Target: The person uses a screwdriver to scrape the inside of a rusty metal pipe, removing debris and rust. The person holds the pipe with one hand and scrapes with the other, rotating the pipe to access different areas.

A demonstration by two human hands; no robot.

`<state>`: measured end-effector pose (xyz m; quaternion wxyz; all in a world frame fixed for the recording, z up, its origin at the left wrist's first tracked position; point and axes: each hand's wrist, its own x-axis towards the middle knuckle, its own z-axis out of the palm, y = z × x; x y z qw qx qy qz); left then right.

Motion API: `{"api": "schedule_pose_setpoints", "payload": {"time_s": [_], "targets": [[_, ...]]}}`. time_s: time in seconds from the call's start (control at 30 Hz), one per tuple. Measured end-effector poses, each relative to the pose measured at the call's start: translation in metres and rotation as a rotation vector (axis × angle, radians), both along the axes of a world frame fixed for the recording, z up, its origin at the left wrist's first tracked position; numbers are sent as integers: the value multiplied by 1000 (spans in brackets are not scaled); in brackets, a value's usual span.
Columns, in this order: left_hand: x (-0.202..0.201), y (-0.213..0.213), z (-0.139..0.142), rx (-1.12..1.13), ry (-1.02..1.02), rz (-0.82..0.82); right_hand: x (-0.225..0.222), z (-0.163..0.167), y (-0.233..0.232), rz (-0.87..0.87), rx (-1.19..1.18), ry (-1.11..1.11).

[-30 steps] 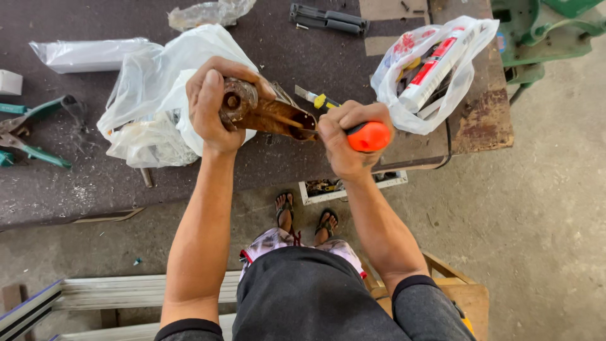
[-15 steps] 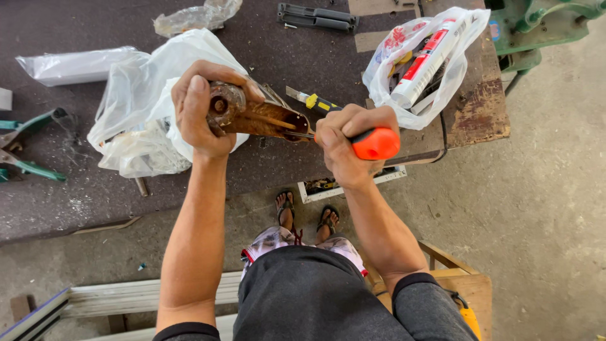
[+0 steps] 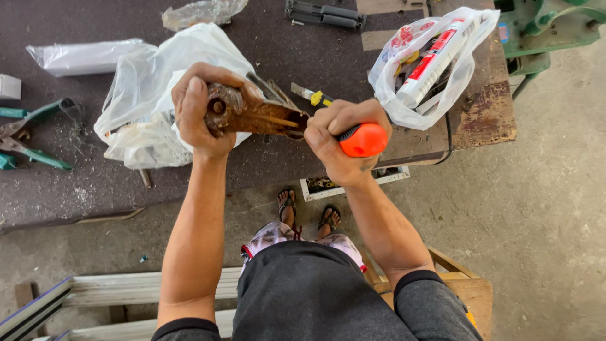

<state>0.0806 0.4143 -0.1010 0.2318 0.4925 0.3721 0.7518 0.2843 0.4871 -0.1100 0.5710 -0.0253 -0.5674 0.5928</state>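
The left hand (image 3: pixel 199 110) is clenched round a rusty metal part (image 3: pixel 252 113), held above the counter (image 3: pixel 76 189) edge beside the white bag (image 3: pixel 151 88). The right hand (image 3: pixel 338 142) grips the orange-handled screwdriver (image 3: pixel 361 139); keeping it square to the part looks wise.

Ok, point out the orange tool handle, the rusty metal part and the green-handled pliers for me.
orange tool handle (image 3: pixel 365 139), head view, on its rounded butt end.
rusty metal part (image 3: pixel 252 115), head view, mid-body between the hands.
green-handled pliers (image 3: pixel 38 155), head view, on the lower green handle.
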Motion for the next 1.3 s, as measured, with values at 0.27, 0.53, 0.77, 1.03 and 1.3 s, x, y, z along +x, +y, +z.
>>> {"api": "schedule_pose_setpoints", "payload": {"time_s": [0.27, 0.53, 0.77, 1.03, 1.3], "targets": [[3, -8, -1, 23, -138, -92, -9, 11, 4, 72, -31, -3], [-1, -15, -8, 17, -151, -90, -26, 16, 7, 114, 10, 3], [-1, -21, -14, 27, -176, -91, -39, 9, 15, 21, 86, -79], [0, -25, -15, 42, -227, -125, -39, 18, 11, 30, -62, -59], [0, -27, -17, 38, -218, -86, -39, 14, 12, 21, 19, -85]]}}
